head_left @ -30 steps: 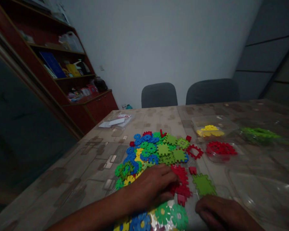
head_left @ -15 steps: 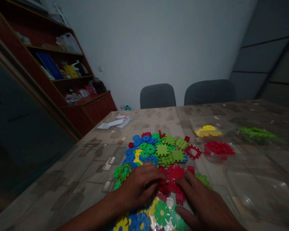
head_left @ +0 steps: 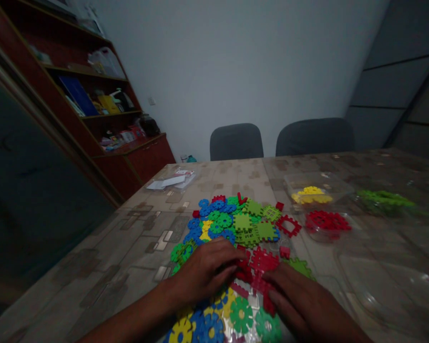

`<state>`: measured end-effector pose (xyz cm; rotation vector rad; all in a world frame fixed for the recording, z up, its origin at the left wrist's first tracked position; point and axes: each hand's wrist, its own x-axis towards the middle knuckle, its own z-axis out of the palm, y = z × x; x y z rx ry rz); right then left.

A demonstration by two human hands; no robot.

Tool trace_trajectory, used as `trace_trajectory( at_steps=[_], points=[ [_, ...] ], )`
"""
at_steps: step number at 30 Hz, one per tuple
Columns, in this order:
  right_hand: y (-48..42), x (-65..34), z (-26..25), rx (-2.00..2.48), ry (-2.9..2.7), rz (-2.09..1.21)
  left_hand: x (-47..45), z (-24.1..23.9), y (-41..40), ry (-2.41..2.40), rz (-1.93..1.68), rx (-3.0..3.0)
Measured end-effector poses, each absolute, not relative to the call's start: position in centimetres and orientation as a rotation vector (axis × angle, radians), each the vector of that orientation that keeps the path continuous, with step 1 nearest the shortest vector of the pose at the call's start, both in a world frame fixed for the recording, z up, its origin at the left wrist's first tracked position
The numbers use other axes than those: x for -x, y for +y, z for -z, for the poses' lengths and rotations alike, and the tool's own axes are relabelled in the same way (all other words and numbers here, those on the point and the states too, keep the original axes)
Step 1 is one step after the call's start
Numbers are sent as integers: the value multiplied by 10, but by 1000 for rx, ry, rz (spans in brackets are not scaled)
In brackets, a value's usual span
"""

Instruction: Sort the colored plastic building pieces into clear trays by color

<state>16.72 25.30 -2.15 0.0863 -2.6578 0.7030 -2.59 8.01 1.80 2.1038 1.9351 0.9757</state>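
Evidently, our left hand (head_left: 210, 267) curls beside the red toothed pieces (head_left: 264, 259) on the counter (head_left: 128, 247), though we cannot tell whether it grips one. Our right hand (head_left: 303, 295) lays its fingers on their right side, grip equally unclear; we seem to be handling them two-handed, which calls for a careful pinch at the toothed edges.

Red pieces (head_left: 263, 259) partly behind hands (head_left: 209, 264)
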Motion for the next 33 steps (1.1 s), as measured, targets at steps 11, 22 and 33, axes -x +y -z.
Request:
trace_trajectory(
  at_steps=[11, 22, 33],
  points=[
    [244, -164, 26, -23, -2739, -664, 28, -15, 80, 1996, -1031, -2031],
    [256, -170, 31, -42, -2945, -695, 30, -16, 81, 1997, -1054, -2022],
    [258, -174, 21, -105, -2899, -989, 29, -15, 79, 1991, -1083, -2034]
  ],
)
